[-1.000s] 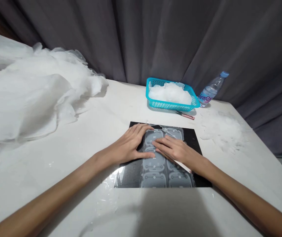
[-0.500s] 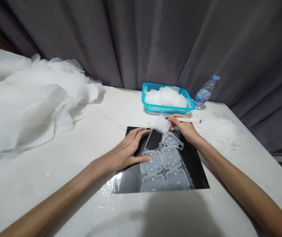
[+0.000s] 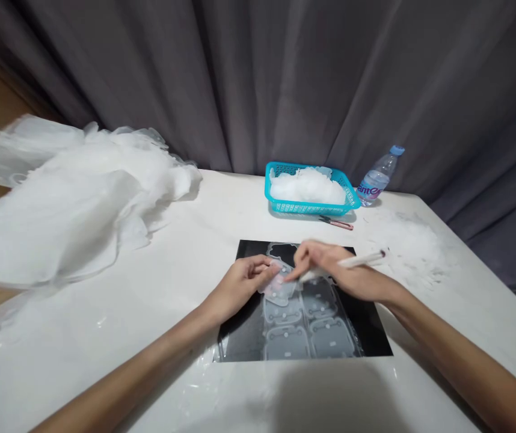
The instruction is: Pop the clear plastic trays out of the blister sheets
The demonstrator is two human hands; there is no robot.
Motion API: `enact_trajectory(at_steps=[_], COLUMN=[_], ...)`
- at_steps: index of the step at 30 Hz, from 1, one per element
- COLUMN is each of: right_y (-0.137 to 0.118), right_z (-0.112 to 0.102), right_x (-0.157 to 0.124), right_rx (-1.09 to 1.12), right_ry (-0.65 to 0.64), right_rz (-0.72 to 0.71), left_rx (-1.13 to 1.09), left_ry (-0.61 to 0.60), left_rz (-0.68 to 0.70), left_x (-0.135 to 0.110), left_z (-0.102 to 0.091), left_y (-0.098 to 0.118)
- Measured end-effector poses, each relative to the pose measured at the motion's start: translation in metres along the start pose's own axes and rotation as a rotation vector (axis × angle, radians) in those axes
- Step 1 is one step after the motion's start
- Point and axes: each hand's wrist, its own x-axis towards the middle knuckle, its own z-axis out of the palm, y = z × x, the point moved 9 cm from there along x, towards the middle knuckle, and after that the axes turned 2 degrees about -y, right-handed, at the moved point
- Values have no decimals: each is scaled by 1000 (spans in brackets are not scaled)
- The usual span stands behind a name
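Observation:
My left hand point(image 3: 249, 278) pinches the edge of a thin, translucent plastic piece point(image 3: 280, 293), lifted over the black mat point(image 3: 249, 337). Close on its right is my right hand point(image 3: 337, 264), index finger reaching to that piece. A white pen-like tool point(image 3: 361, 259) is tucked in the right hand; its dark end sticks out to the right, and its working tip is blurred. Beneath both hands lies a clear sheet of rounded-square plastic pieces point(image 3: 286, 344), joined in rows on the mat. Part of the sheet is covered by the hands.
Behind the mat stands a turquoise basket point(image 3: 312, 209) of white translucent pieces, with pink-handled snips point(image 3: 338, 224) before it. A water bottle point(image 3: 377, 180) stands beside the basket. White scraps point(image 3: 415, 249) lie at right; a large pile of white sheets point(image 3: 73, 186) fills the left.
My left hand has gone from lying spread on the sheet to pinching a plastic piece. My right hand has drawn nearer, tool still in it, uncovering the snips. The view has shifted slightly.

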Motion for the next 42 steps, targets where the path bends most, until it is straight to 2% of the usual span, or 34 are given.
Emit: enact_trajectory(at_steps=[2,3,5,8,11,16,19,21,23,25,26,28,31,33,37,42], right_y=[5,9,20,38,43,44,51,58,64,67,69,70,70,70,68,67], right_z=[-22,-26,-16,11,20,16,17,14,8,4,4,4,-5,-9,3,11], right_x=[8,13,26,39,45,49,49,50,50,51,51,51,45,39,34,36], right_rx=[-192,-274,-361,-297,-172,71,41,-159,-378,-482,-484,-452,-271,-127,51,271], right_ry=[195,222,133,-68,-69,-63,-101,-45,75,167,175,131,60,21,-79,-14], right_rz=[15,27,44,86,110,116,151,194,245,281,287,275,248,243,212,205], left_rx=[14,33,85,194,323,493,609,793,1042,1223,1249,1152,734,479,219,189], left_ry=[-25,-29,-16,4,17,23,52,83,129,166,184,214,210,154,102,61], left_rz=[26,41,75,118,145,121,173,316,567,788,827,709,317,202,149,152], left_x=[-1,-2,-3,-5,-8,-12,-15,-23,-37,-53,-57,-50,-24,-12,-2,-1], left_z=[4,5,5,3,2,2,5,16,36,55,57,43,-1,-15,-19,-6], left_y=[2,4,9,18,25,27,31,41,56,65,67,67,48,37,24,16])
